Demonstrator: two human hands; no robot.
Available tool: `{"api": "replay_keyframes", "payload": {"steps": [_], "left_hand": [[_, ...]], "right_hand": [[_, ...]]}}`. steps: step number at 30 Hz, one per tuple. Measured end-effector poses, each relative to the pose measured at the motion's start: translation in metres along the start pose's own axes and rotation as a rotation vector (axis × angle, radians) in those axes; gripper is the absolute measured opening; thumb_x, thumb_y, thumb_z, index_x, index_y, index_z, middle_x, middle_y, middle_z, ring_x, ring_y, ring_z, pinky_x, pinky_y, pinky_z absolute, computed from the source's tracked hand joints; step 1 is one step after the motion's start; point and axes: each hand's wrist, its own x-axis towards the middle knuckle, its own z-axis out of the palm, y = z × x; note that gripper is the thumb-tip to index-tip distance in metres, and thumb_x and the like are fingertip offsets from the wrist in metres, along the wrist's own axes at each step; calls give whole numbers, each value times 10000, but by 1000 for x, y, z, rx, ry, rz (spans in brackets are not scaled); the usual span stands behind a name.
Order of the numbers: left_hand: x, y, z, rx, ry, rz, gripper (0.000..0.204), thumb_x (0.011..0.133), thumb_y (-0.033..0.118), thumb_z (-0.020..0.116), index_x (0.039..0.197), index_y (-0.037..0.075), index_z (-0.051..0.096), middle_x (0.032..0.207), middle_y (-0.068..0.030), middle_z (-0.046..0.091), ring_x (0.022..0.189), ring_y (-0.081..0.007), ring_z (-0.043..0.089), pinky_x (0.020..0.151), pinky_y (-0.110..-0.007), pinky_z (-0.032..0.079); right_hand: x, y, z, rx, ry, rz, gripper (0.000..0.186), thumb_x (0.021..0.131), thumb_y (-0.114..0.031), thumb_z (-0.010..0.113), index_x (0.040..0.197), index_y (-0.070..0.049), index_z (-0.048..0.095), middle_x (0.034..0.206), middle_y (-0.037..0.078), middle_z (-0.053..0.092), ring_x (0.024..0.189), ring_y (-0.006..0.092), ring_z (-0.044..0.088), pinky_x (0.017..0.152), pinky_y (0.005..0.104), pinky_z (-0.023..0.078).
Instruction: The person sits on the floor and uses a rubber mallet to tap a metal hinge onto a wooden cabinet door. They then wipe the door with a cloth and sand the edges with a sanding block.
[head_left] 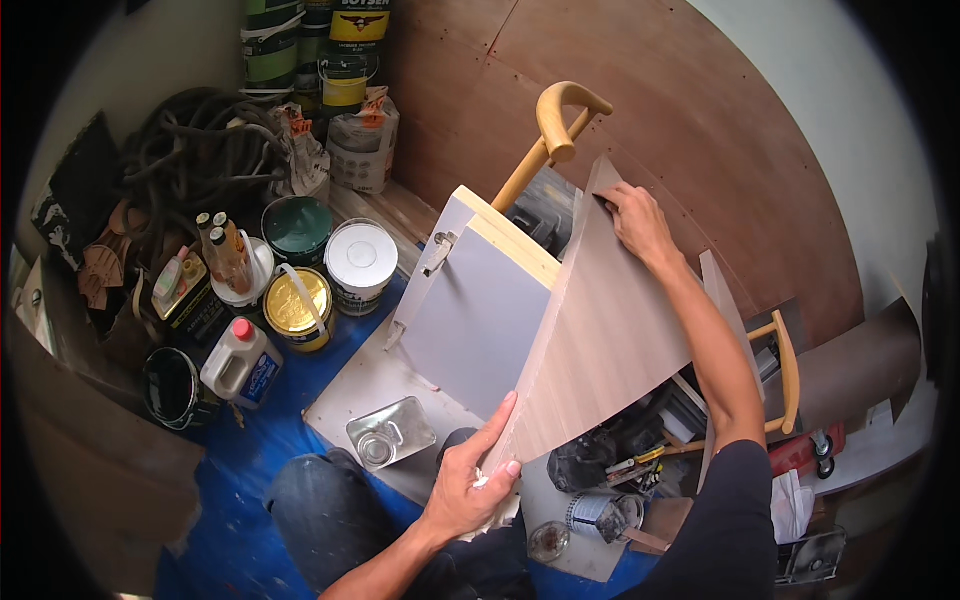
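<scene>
A wood-grain laminate sheet slants across the middle, its long edge running from low near my lap up to a far corner. My left hand is closed around its near end, the forefinger stretched along the edge, with crumpled white material under the palm. At the far corner my right hand is closed, fingertips pressed on the sheet by a small dark thing I cannot make out. Behind the sheet's left edge stands a grey panel with a metal hinge and pale wooden edges.
Wooden chair parts rise behind the panel. A metal can lies by my knee. Left are paint pails, a white jug, bottles and a coiled hose. Tools and a tin sit under the sheet.
</scene>
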Motion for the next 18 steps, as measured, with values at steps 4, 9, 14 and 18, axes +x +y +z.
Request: {"api": "replay_keyframes", "payload": {"steps": [4,9,14,18], "left_hand": [[-1,-3,0,-15,-27,-4,744,923,191,620,1581,-21,343,1479,-248,555,1342,-266,570,1131,-321,372],[4,-4,0,33,-14,101,746,918,182,627,1572,-40,345,1485,-262,545,1352,-277,567,1126,-325,385],[4,-4,-1,23,-14,99,754,904,163,651,1567,-42,355,1496,-272,531,1373,-288,554,1124,-323,388],[5,-6,-3,12,-21,106,762,894,146,666,1565,-43,357,1483,-272,543,1348,-293,579,1101,-318,411]], "right_hand": [[21,18,7,13,15,60,269,941,-27,590,1151,-76,750,1138,130,710,1050,390,654,914,469,527],[27,21,12,45,16,49,305,907,-7,566,1129,-79,763,1130,113,718,1031,378,672,902,480,541],[6,8,16,6,81,-21,305,916,-9,578,1153,-82,756,1166,86,714,1035,358,653,927,452,532],[1,1,15,8,83,-9,302,924,-23,579,1164,-84,753,1169,83,712,1030,354,643,935,447,529]]}}
